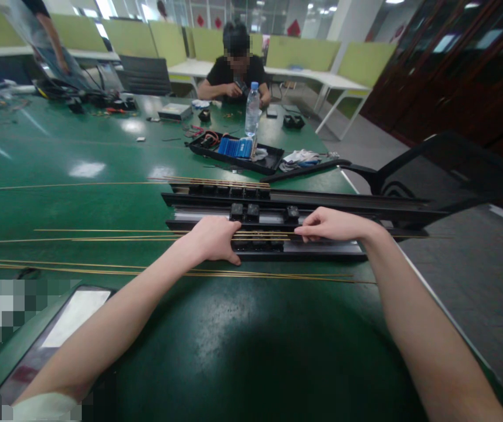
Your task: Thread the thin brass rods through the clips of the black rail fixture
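Observation:
My left hand [216, 237] lies across the nearest black rail [322, 257], its thumb at the near edge and fingers at the far edge. Past it run thin brass-coloured rods [260, 235], over small black blocks in the channel. With thumb and forefinger pressed together, my right hand [333, 224] pinches a thin brass-coloured rod beside the rods' right ends. Black blocks [292, 214] stand in the middle rail [199, 214], just beyond both hands. In the far rail [343, 199] sits a row of blocks with more rods on top.
Loose rods [278, 274] lie on the green table [216, 351] before the rails. A dark flat device [58, 340] lies at lower left. Beyond are a black tray [273, 161], a water bottle [252, 111] and a seated person [238, 73]. A black chair [454, 170] stands right.

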Demonstrator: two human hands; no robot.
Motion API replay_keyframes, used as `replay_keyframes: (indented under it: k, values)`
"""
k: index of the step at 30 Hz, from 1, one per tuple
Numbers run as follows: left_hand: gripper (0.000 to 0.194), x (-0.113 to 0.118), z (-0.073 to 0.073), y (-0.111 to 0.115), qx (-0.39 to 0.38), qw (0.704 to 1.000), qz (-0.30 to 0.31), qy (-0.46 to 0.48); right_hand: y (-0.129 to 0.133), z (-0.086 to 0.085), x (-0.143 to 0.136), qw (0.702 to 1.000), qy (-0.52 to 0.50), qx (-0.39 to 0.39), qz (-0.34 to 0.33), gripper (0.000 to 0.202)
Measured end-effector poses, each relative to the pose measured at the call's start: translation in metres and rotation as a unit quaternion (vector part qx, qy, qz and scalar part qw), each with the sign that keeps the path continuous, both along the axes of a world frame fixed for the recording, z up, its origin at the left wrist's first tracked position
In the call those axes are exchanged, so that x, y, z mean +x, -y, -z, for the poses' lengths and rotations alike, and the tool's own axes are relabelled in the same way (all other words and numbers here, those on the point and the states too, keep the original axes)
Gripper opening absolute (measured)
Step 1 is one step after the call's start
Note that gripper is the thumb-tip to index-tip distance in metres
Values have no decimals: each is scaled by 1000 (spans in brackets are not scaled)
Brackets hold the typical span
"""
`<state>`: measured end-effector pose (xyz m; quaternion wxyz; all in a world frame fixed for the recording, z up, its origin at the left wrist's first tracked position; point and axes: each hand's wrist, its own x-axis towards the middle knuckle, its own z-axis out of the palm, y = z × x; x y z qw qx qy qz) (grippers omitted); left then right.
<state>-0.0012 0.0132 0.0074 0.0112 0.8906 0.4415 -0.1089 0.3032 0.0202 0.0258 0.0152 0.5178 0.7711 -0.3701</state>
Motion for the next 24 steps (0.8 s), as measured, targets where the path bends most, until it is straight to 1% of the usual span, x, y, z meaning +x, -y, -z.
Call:
replay_keyframes:
  k: [6, 15, 24]
  values:
    - [71, 0, -2, 0, -1, 1000, 1, 1, -1, 0, 6, 1000, 11, -4, 2, 62]
    - [71, 0, -1, 0, -2, 1000, 1, 11, 2, -8, 6, 999, 30, -14, 18, 61]
    - [71, -2, 0, 0, -2, 1000, -1, 6, 1, -7, 14, 999, 7, -31, 21, 56]
